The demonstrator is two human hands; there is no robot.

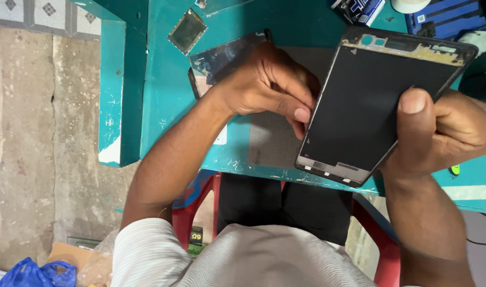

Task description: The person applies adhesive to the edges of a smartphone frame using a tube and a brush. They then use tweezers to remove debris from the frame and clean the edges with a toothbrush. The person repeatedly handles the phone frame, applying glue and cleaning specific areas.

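Observation:
My right hand (445, 133) grips a black phone screen panel (368, 101) by its right edge, thumb pressed on the dark face. The panel is tilted over the teal table (163, 90). Fingers of my left hand (269, 85) pinch at the panel's left edge, near its middle. Under both hands lies a grey perforated mat (269, 141). A shiny metal back plate (221, 58) lies partly hidden beneath my left hand.
A small gold-framed part (187, 31) lies farther back on the table. A blue box (445, 16) and other items crowd the far right corner. I sit on a red plastic chair (200, 196). A blue bag (32, 273) lies on the concrete floor at left.

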